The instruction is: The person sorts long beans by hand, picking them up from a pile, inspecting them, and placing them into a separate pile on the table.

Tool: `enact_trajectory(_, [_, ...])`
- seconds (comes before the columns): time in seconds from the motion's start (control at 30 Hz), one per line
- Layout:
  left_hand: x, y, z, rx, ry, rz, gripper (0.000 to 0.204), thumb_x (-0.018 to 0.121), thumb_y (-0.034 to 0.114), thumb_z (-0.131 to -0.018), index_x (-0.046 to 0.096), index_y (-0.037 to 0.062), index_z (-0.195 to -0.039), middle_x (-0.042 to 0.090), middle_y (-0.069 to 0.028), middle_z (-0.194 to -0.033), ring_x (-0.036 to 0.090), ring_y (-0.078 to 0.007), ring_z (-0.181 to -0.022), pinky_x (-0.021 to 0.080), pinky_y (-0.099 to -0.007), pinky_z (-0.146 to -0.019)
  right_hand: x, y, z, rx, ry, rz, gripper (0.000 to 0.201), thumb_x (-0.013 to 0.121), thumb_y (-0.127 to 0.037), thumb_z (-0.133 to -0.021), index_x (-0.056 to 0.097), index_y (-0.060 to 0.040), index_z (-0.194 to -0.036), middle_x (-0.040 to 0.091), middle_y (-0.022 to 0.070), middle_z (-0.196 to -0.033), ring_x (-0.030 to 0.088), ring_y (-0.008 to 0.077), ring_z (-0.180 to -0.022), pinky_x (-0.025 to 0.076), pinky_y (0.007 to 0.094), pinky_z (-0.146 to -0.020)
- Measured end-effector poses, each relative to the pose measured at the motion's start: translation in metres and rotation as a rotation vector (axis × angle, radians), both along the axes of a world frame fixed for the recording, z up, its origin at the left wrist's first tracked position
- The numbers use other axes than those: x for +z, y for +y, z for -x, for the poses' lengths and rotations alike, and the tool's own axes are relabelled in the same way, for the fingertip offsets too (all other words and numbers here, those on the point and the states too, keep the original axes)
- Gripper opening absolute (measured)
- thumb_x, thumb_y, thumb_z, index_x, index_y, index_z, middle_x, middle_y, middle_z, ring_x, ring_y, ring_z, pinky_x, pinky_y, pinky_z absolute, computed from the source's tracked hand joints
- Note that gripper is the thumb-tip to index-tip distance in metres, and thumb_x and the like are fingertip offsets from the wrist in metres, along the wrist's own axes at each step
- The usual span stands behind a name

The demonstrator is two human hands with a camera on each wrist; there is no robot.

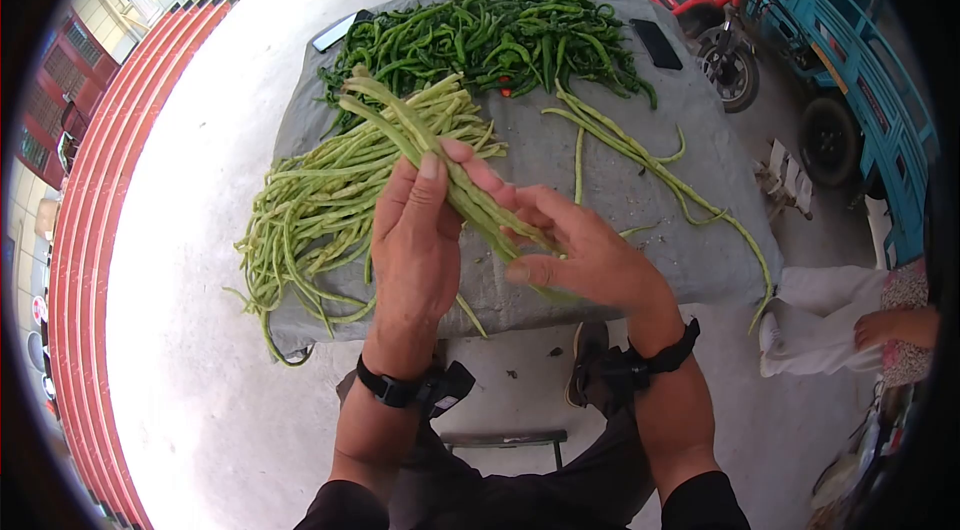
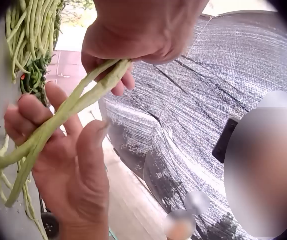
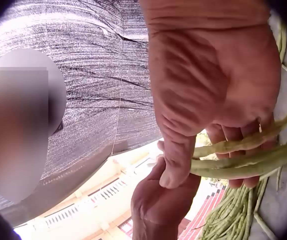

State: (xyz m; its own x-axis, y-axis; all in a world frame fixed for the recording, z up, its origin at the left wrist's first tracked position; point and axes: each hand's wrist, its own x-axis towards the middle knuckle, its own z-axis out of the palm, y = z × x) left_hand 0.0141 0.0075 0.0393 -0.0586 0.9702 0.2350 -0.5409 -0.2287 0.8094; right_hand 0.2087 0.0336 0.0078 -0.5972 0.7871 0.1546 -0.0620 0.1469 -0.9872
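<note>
Several long beans (image 1: pixel 405 120) are held up over the front of the grey cloth, and my left hand (image 1: pixel 415 245) grips them with its thumb across them. My right hand (image 1: pixel 605 255) is at their other end; in the left wrist view its palm (image 2: pixel 73 175) faces up, with the beans lying across relaxed fingers and the thumb standing apart. In the right wrist view its fingers (image 3: pixel 236 137) extend behind the beans. A pile of pale green long beans (image 1: pixel 310 200) lies to the left of my hands. A few separate long beans (image 1: pixel 640 155) stretch across the cloth's right side.
Green peppers (image 1: pixel 500 40) are heaped along the back of the grey cloth (image 1: pixel 690 250). A dark phone (image 1: pixel 656 45) lies at the back right, another phone (image 1: pixel 338 32) at the back left. Beyond stands a blue cargo tricycle (image 1: pixel 850 60). Another person's hand (image 1: pixel 885 328) shows at right.
</note>
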Motion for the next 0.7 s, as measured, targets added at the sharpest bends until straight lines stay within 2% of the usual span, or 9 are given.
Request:
enact_trajectory(0.03, [0.002,0.002,0.009,0.061,-0.03,-0.001,0.029,0.046,0.023,-0.115,0.059,0.0,-0.128,0.068,-0.0087,-0.103,0.069,-0.0213,-0.096,0.055,-0.036,-0.092,-0.001,-0.001,0.0,0.077,-0.114,-0.015,0.041,0.079,-0.029,-0.094,0.064,-0.0017,-0.12,0.07,0.0093,-0.104,0.066,0.0198,-0.088,0.053,0.0386,-0.082])
enact_trajectory(0.13, [0.003,0.008,0.037,0.25,-0.115,0.021,0.029,0.046,0.023,-0.115,0.059,-0.0004,-0.125,0.069,-0.0107,-0.102,0.07,-0.0241,-0.094,0.056,-0.0391,-0.094,0.01,-0.001,0.0,0.131,-0.46,-0.179,0.04,0.082,-0.027,-0.09,0.064,-0.0006,-0.114,0.07,0.0091,-0.091,0.065,0.0199,-0.085,0.052,0.0411,-0.079])
enact_trajectory(0.23, [-0.011,0.017,0.077,0.424,-0.139,-0.006,0.029,0.045,0.022,-0.115,0.058,-0.0023,-0.126,0.068,-0.012,-0.104,0.069,-0.0253,-0.097,0.056,-0.0415,-0.097,0.019,0.0,-0.004,0.034,-0.52,-0.139,0.028,0.08,-0.017,-0.093,0.064,-0.0009,-0.11,0.064,0.0019,-0.084,0.056,0.011,-0.073,0.048,0.0322,-0.068])
enact_trajectory(0.33, [-0.022,0.021,0.106,0.548,-0.2,0.002,0.03,0.043,0.02,-0.116,0.056,-0.0043,-0.128,0.065,-0.013,-0.108,0.067,-0.0259,-0.102,0.054,-0.0427,-0.101,0.025,0.003,-0.016,0.007,-0.385,0.067,0.025,0.077,-0.015,-0.094,0.065,-0.0003,-0.109,0.061,-0.0002,-0.079,0.053,0.0088,-0.067,0.046,0.0292,-0.064])
enact_trajectory(0.53, [-0.032,0.024,0.12,0.633,-0.264,0.03,0.031,0.04,0.019,-0.116,0.053,-0.0055,-0.13,0.062,-0.0128,-0.111,0.064,-0.0265,-0.105,0.052,-0.0442,-0.104,0.03,0.011,-0.039,-0.036,-0.369,0.049,0.02,0.074,-0.016,-0.098,0.068,-0.0001,-0.108,0.061,-0.0008,-0.077,0.053,0.0075,-0.066,0.045,0.0282,-0.061])
enact_trajectory(0.7, [-0.035,0.026,0.12,0.665,-0.323,0.008,0.032,0.04,0.021,-0.116,0.053,-0.0037,-0.132,0.062,-0.012,-0.112,0.063,-0.0266,-0.108,0.051,-0.044,-0.104,0.036,0.012,-0.056,-0.109,-0.335,0.078,0.022,0.073,-0.017,-0.099,0.072,-0.0006,-0.114,0.059,-0.0032,-0.074,0.05,0.004,-0.063,0.042,0.0245,-0.057])
